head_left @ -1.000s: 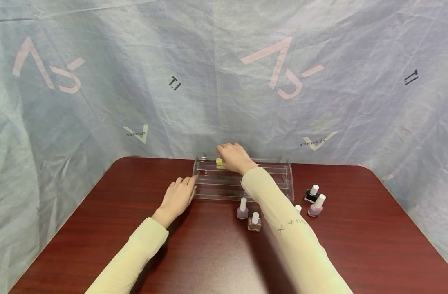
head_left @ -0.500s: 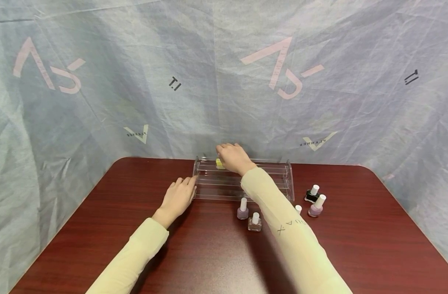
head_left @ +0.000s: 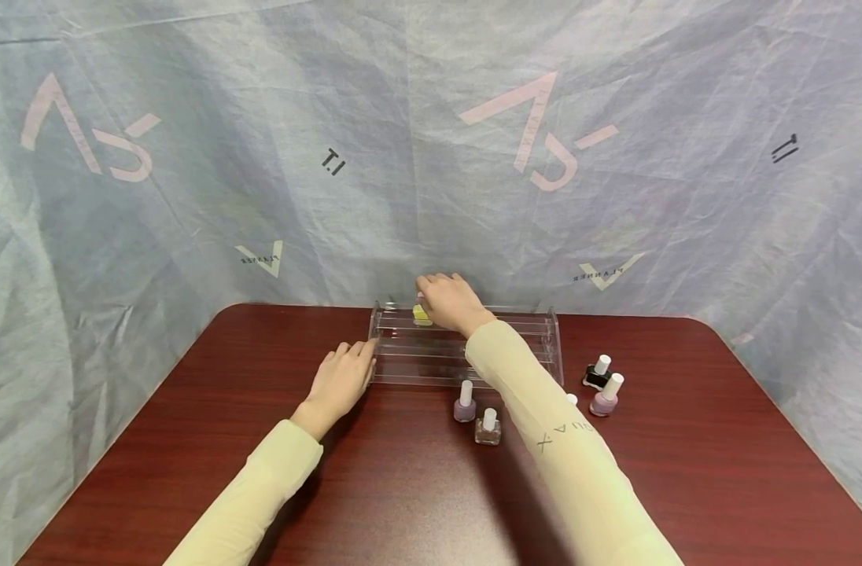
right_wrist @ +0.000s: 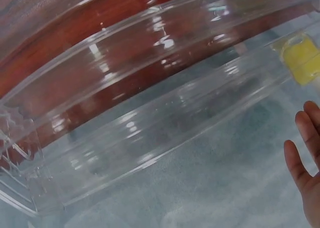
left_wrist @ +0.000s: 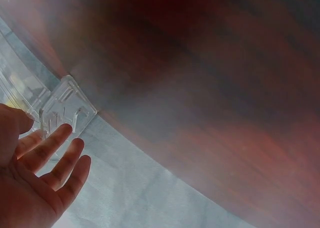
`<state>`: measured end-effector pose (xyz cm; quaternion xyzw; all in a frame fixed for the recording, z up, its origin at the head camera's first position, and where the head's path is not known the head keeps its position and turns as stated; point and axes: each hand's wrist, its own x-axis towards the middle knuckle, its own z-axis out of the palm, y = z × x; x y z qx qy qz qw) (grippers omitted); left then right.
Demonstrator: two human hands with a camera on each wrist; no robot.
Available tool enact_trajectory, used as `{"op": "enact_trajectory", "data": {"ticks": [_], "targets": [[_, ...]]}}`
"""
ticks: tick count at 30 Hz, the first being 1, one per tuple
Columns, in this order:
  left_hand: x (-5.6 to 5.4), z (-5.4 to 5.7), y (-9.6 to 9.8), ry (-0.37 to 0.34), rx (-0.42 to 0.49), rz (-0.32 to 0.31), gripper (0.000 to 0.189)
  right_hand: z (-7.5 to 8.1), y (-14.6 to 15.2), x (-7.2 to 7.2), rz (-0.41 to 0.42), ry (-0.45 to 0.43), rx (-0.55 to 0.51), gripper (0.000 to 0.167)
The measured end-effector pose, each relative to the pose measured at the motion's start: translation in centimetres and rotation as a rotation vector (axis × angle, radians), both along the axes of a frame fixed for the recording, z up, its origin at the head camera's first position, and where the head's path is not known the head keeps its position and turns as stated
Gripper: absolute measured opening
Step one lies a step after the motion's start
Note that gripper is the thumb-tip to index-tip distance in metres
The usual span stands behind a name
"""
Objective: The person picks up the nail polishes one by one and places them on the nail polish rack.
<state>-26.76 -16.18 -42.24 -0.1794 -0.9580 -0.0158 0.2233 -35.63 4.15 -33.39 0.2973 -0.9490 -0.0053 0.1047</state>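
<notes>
A clear acrylic tiered rack (head_left: 420,368) stands at the back of the table. My left hand (head_left: 342,379) touches its left end; in the left wrist view its fingers reach out fairly straight beside the clear side panel (left_wrist: 67,105). At the rack's top tier, my right hand (head_left: 451,303) holds a yellow nail polish bottle (head_left: 421,315) from above, near its cap. The right wrist view shows the yellow bottle (right_wrist: 302,60) upside down at the tier, with several fingertips beside it. Thumb and cap are hidden there.
In front of the rack stand a mauve nail polish (head_left: 464,410) and a brown glittery one (head_left: 488,430). To the right are a black bottle (head_left: 597,377) and a pinkish-lilac one (head_left: 604,404). Another white cap (head_left: 572,398) shows behind the right sleeve. A grey cloth (head_left: 403,196) hangs behind.
Both hands keep nearly the same places, the right with the yellow bottle at the top tier. The whole head view has shifted very slightly.
</notes>
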Motion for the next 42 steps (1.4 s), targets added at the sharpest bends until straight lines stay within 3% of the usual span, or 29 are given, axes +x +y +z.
{"op": "enact_trajectory", "data": {"ticks": [13,33,42], "targets": [[0.3,0.3,0.1,0.001,0.002,-0.005,0.035,1.3,0.8,1.1,0.013,0.038,0.019,0.023],[0.3,0.3,0.0,-0.007,0.003,0.001,0.036,2.8,2.2,3.6,0.059,0.203,0.053,0.023],[0.3,0.3,0.1,0.013,0.002,-0.007,0.035,2.5,3.1,5.0,0.091,0.236,0.043,0.021]]}}
